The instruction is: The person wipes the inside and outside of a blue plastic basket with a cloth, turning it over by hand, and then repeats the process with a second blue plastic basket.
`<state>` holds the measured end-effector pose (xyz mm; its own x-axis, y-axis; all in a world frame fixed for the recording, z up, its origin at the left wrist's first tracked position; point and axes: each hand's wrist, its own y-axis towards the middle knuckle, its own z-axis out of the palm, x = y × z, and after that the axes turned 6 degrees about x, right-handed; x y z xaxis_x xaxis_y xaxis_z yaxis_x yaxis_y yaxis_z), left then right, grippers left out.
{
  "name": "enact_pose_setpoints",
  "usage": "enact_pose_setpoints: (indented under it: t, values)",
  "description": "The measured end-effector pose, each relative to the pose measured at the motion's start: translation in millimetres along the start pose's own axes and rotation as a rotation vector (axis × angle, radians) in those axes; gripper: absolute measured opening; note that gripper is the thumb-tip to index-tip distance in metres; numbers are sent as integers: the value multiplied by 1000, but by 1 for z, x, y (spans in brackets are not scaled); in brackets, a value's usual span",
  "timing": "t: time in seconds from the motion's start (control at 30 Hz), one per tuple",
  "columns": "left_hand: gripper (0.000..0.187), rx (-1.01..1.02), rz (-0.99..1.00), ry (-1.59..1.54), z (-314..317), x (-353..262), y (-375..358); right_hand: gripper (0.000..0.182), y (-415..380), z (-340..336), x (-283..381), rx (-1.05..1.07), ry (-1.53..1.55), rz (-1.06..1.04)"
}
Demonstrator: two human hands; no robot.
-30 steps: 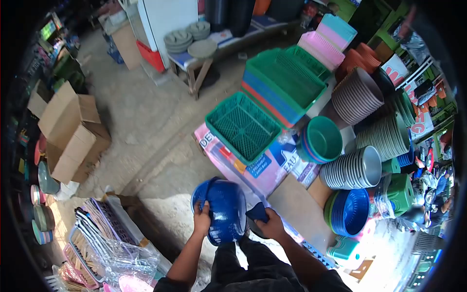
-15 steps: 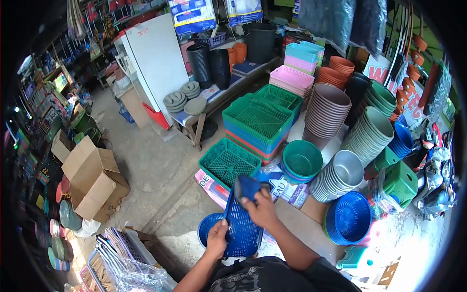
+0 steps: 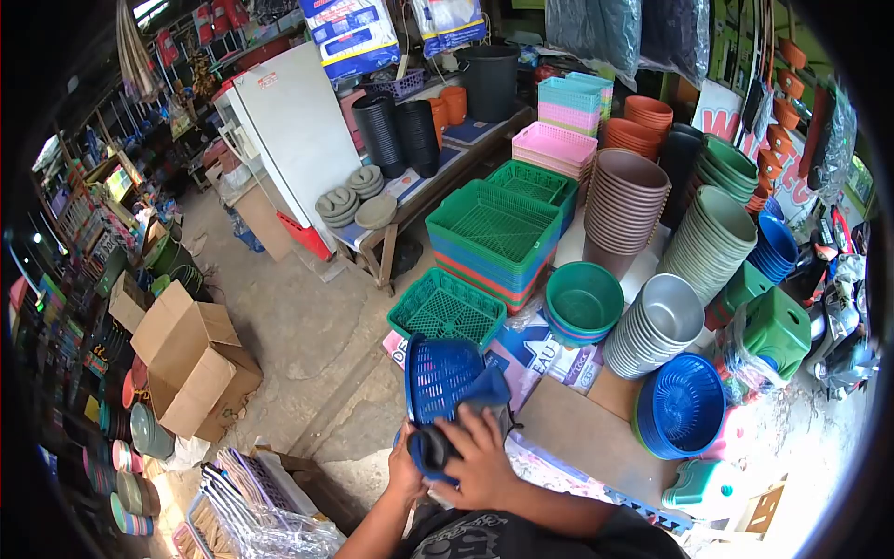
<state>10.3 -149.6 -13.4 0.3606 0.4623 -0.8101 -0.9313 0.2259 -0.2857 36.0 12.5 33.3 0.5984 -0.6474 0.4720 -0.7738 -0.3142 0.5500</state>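
A blue plastic basket (image 3: 438,368) with slotted walls is tilted up close in front of my body. My left hand (image 3: 406,468) grips it at its near end, with the fingers partly hidden behind the plastic. My right hand (image 3: 480,458) lies over the basket's near side, fingers somewhat spread, on a dark blue cloth (image 3: 486,393) that drapes over the basket's right side. Just beyond the basket, a green slotted tray (image 3: 447,307) rests on printed packs.
Stacked green trays (image 3: 494,224), brown pots (image 3: 629,196) and grey pots (image 3: 666,312) stand ahead and right. Blue round baskets (image 3: 682,405) sit at the right. An open cardboard box (image 3: 200,363) is on the floor at left, near wrapped goods (image 3: 256,517).
The basket has been turned and tipped, and its slotted wall now lies farther from me. My right hand has moved from the far end down toward my body, near the left hand.
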Motion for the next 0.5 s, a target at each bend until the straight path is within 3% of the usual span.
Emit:
enact_pose_setpoints:
  t: [0.03,0.1,0.13,0.17,0.23,0.27,0.3,0.37,0.43,0.5]
  values:
    - [52,4,3,-4,2,1,-1,33,-1,-1,4,100,3,-20]
    - [50,72,224,36,8,7,-2,30,1,8,-32,-36,18,25]
    - [49,113,203,4,22,-5,-9,29,2,15,-53,-158,120,113]
    - [49,113,199,-4,20,-4,-13,29,8,16,-67,-151,115,115]
    - [47,216,119,17,13,-3,-17,33,19,11,-85,-195,691,597]
    - [48,278,108,0,10,-4,-12,30,13,12,-75,-151,423,481]
    - [48,278,117,-6,-1,-4,-3,30,12,7,-51,-147,419,471]
    - [48,410,71,-171,-18,-9,6,25,10,2,-9,-37,-90,-26]
    - [52,395,82,-251,-6,-14,3,25,14,5,-13,-40,1,-40]
    - [54,217,27,-148,-6,-9,-1,24,16,14,-30,-32,101,-48]
